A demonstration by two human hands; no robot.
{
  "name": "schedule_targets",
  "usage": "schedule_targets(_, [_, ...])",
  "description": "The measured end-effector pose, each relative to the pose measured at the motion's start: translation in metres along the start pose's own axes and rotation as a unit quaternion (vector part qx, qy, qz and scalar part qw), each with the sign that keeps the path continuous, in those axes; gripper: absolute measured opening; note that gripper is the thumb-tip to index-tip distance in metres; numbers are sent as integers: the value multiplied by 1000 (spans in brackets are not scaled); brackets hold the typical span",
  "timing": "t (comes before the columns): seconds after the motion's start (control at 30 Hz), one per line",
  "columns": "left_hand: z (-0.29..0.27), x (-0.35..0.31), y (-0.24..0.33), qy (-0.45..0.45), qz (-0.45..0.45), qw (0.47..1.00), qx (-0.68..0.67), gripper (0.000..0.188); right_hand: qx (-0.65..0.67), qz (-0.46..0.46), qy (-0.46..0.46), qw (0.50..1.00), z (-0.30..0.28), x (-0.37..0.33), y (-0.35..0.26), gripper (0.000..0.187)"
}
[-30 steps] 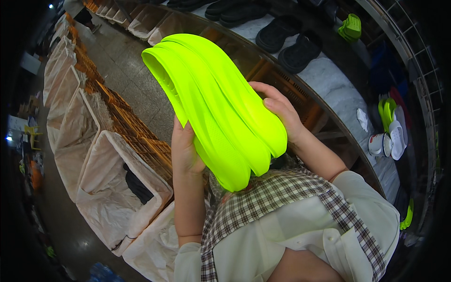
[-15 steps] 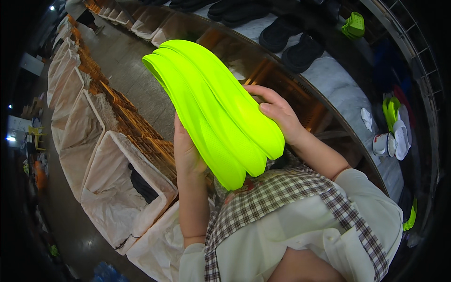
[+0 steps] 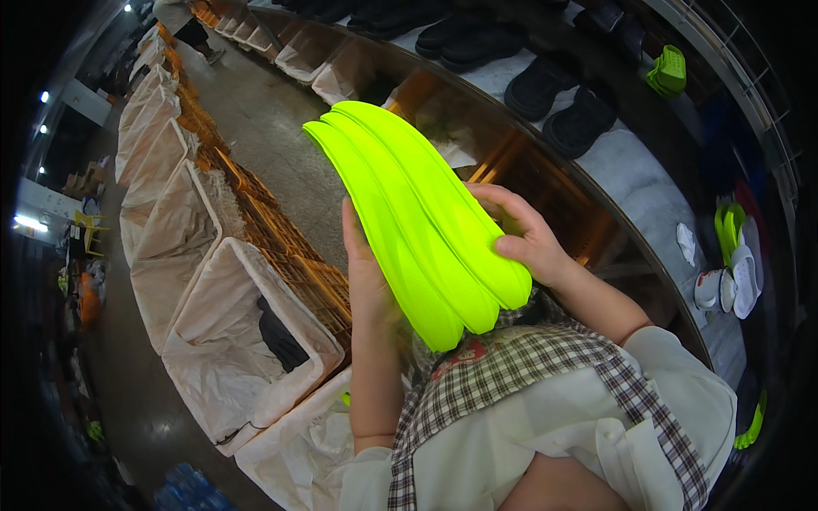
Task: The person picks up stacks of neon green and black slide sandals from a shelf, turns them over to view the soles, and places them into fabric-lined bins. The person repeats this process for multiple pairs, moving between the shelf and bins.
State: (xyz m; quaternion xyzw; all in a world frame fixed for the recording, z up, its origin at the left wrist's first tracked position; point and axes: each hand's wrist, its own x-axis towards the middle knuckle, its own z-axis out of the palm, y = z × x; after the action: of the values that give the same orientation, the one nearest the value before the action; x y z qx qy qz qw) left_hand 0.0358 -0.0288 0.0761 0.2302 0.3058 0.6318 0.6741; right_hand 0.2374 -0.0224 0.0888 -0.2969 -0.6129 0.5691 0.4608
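Observation:
A stack of three neon yellow-green shoe soles (image 3: 417, 226), lying close against one another, is held between my hands in front of my apron. My left hand (image 3: 368, 264) is closed along the left edge of the stack, its fingers partly hidden behind the soles. On the right edge my right hand (image 3: 521, 234) grips the stack, thumb at the near side and fingers farther along. The stack's underside is out of sight.
At the left runs a row of orange crates with pale cloth liners (image 3: 223, 366); one holds a dark item (image 3: 281, 336). On the marble-patterned table (image 3: 630, 183) at right lie black shoes (image 3: 579, 119), a white cup (image 3: 709, 289) and green and white clogs (image 3: 743, 264). A person (image 3: 183, 21) stands far off.
The stack and both hands have shifted right and slightly down in the view, along with the surroundings. My hold on the soles is much the same.

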Motion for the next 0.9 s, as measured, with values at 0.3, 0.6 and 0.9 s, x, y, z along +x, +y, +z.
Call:
schedule_targets(0.3, [-47,4,-30,-23,-32,990,-132,51,-14,43,-18,999,17,9,-11,75])
schedule_targets(0.6, [-55,-23,-10,-105,-21,914,-390,51,596,189,0,780,-8,16,3,47])
schedule_targets(0.9, [-20,-8,-4,20,-30,998,42,39,321,161,54,932,20,5,43,63])
